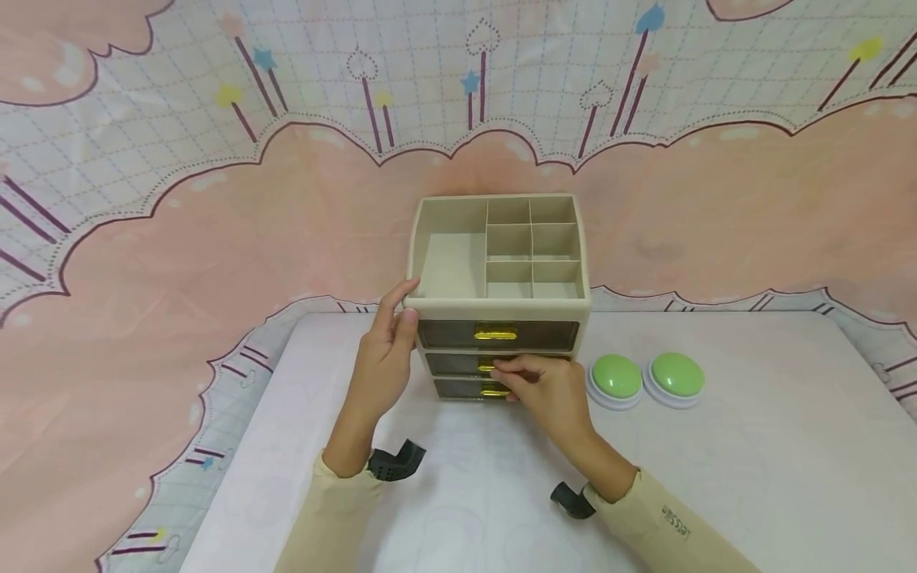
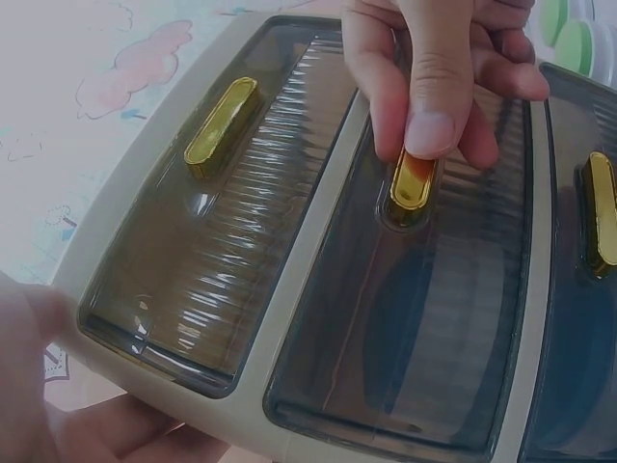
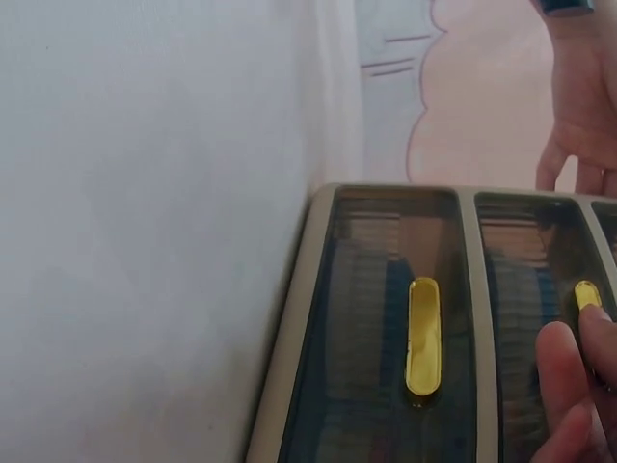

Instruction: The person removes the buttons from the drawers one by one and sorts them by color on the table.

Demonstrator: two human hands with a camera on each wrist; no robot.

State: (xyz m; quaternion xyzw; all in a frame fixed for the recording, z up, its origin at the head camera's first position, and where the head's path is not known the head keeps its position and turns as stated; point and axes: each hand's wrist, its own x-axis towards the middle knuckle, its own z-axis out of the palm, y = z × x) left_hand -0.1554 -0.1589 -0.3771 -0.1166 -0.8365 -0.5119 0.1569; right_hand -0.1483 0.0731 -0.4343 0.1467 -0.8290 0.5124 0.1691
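A cream desktop organizer (image 1: 501, 305) stands on the table, with open compartments on top and three dark see-through drawers in front. My left hand (image 1: 383, 370) holds its upper left corner, thumb near the front edge and fingers along the side. My right hand (image 1: 555, 394) pinches the gold handle (image 2: 413, 188) of the middle drawer (image 2: 386, 328) between thumb and fingers. That drawer looks flush with the others. In the right wrist view, the bottom drawer's handle (image 3: 423, 338) is untouched. The top drawer's handle (image 1: 496, 335) is also free.
Two green push buttons with white bases, one nearer (image 1: 617, 376) and one farther right (image 1: 677, 374), sit to the right of the organizer. The white table (image 1: 473, 493) extends in front. A pink patterned cloth (image 1: 716, 207) hangs behind.
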